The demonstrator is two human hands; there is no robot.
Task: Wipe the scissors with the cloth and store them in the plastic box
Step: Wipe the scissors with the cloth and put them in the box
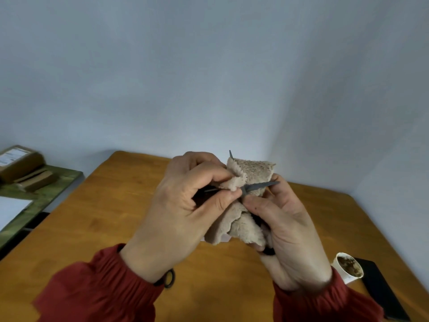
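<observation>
Head view: both hands raised over the wooden table (pixel 97 228), working close together. Left hand (pixel 183 205) pinching a fold of the cloth (pixel 246 173) between thumb and forefinger, fingers curled narrow around the fabric and pressing it against a blade. Right hand (pixel 287 224) closing around the lower part of the bundle, thumb bearing on the cloth just below the exposed blade; a dark handle loop seeming to peek out under its lower fingers, though mostly hidden.

Scissors (pixel 262 185) lying open inside the cloth: one grey blade running roughly level, tip pointing to the right past the right hand's fingertips; a second tip poking up above the cloth's top edge. Long axis of the visible blade therefore crossing between the two hands, left hand sitting at its pivot end, right hand under its tip end.

Judging the wiping as under way, storing not yet begun. Plastic box not showing clearly; only a pale sliver under the cloth, too hidden to name. Cup (pixel 348 268) and dark flat object (pixel 380 289) resting at lower right, well apart from the work.
</observation>
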